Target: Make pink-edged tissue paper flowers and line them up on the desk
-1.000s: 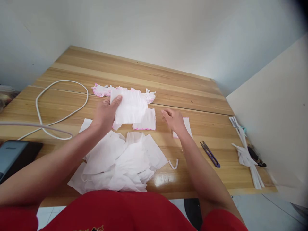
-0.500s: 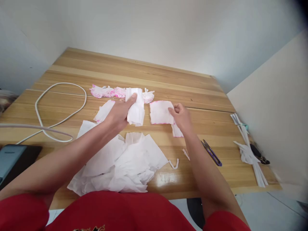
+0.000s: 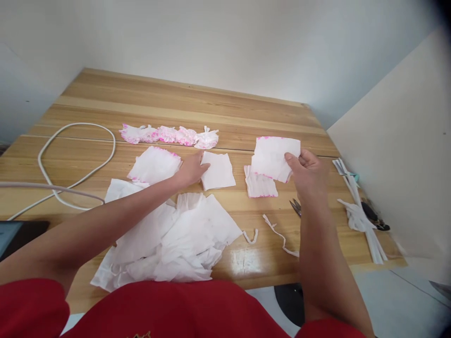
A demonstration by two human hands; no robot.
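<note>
My right hand [image 3: 310, 176] pinches the right edge of a white tissue sheet with pink edges [image 3: 273, 157], holding it over a pleated pink-edged tissue piece [image 3: 261, 185] on the table. The thumb of my left hand [image 3: 192, 170] lies over the left edge of a folded white tissue stack [image 3: 219, 172]; its other fingers are mostly hidden. Just left of that hand is another pink-edged tissue piece [image 3: 155, 164]. Beyond it runs a row of ruffled pink-and-white tissue flowers [image 3: 169, 134].
A large heap of white tissue sheets [image 3: 183, 239] covers the near table. Twisted paper strips [image 3: 280, 234] lie to its right, with thread snips [image 3: 296, 206] partly behind my right arm. A white cable [image 3: 114, 145] loops at left; white strips [image 3: 362, 220] lie far right.
My right hand has moved right with the pink-edged sheet. My left hand has lowered the white stack, tilting it flatter and shifting it right, so more of the ruffled row shows.
</note>
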